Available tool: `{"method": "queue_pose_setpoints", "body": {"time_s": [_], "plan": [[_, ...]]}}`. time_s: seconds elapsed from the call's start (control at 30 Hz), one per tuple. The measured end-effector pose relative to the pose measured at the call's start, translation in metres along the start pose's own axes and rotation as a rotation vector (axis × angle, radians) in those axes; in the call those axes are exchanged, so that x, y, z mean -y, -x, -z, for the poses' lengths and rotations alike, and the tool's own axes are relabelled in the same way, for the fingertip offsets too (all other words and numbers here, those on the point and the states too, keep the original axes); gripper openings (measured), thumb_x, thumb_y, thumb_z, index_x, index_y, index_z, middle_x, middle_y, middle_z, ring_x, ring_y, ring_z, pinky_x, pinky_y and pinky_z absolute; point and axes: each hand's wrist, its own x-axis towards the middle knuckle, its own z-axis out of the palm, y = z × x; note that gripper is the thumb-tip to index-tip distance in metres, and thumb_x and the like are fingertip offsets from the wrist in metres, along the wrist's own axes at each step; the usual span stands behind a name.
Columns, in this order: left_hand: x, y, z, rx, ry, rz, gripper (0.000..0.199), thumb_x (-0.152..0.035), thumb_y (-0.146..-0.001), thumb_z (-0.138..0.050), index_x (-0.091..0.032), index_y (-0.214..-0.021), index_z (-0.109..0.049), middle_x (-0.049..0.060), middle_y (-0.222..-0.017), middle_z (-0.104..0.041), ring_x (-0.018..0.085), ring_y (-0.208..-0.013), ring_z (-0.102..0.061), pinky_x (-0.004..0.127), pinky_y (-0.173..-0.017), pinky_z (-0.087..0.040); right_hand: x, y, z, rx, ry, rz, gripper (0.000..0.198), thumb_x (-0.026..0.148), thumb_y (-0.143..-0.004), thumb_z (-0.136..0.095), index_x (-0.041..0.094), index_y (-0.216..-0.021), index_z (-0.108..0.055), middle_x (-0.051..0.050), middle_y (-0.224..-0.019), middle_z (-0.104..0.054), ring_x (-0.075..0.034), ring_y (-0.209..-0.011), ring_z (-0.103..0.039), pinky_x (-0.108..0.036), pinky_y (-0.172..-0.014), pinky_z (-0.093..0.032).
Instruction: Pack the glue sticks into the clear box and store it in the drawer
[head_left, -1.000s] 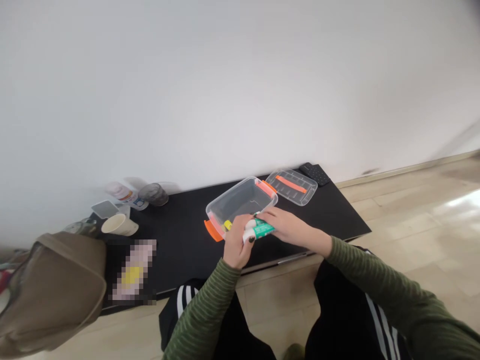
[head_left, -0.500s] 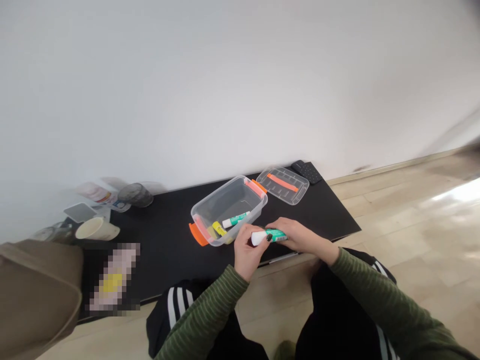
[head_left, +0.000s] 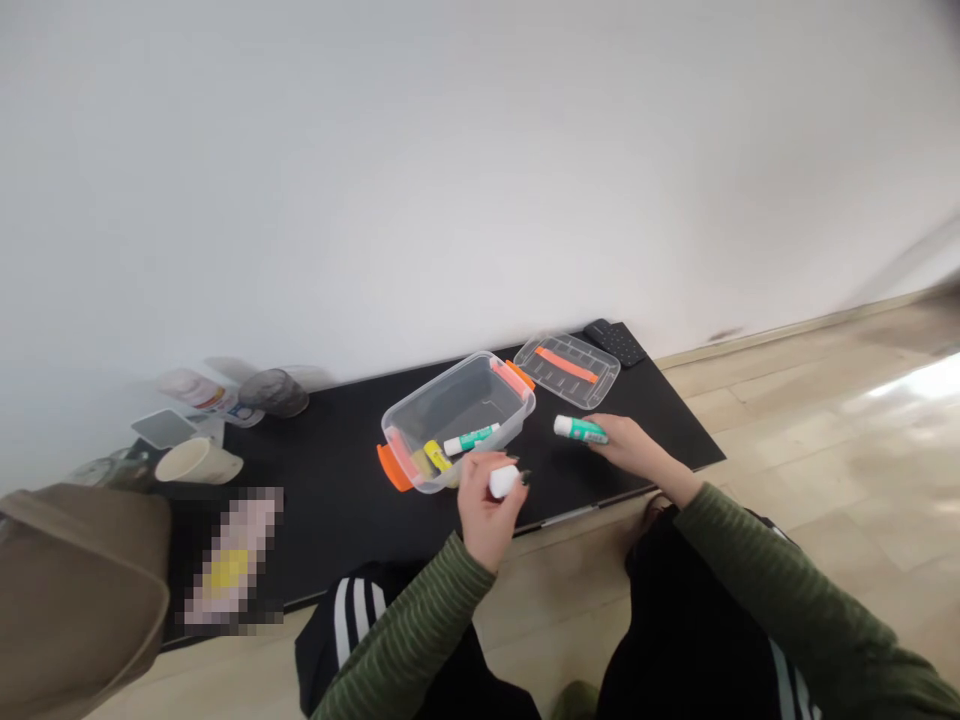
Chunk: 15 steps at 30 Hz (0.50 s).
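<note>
Green and white, one tube (head_left: 584, 431) is pointing toward the box from the right hand (head_left: 637, 450), whose fingers are gripping it over the black desk (head_left: 337, 465). The left hand (head_left: 482, 508) is pinching a white cylindrical piece (head_left: 503, 481) between its fingers, just in front of a clear plastic box (head_left: 517, 422). Inside that box, another green-and-white tube (head_left: 472, 439) and a yellow item (head_left: 437, 456) are lying near each other. Beside its right end, the clear lid (head_left: 559, 382) is lying flat.
</note>
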Motion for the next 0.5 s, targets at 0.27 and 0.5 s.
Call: {"method": "queue_pose_setpoints", "body": {"time_s": [0.27, 0.5], "plan": [[0.043, -0.002, -0.047, 0.545, -0.667, -0.191, 0.028, -0.026, -0.084, -0.064, -0.025, -0.111, -0.062, 0.010, -0.121, -0.057, 0.024, -0.104, -0.059, 0.030, -0.068, -0.055, 0.001, -0.029, -0.037, -0.049, 0.134, -0.352, 0.036, 0.025, -0.086, -0.057, 0.015, -0.120, -0.054, -0.013, -0.112, -0.067, -0.027, -0.102, -0.063, -0.031, -0.080, -0.047], [0.071, -0.010, -0.051, 0.508, -0.651, -0.097, 0.053, -0.021, -0.086, -0.061, -0.021, -0.136, -0.045, 0.015, -0.140, -0.046, 0.028, -0.120, -0.056, 0.038, -0.085, -0.056, 0.023, -0.035, -0.060, -0.154, 0.276, -0.204, 0.043, 0.023, -0.088, -0.054, 0.013, -0.129, -0.047, -0.017, -0.123, -0.055, -0.030, -0.118, -0.047, -0.037, -0.091, -0.048]]}}
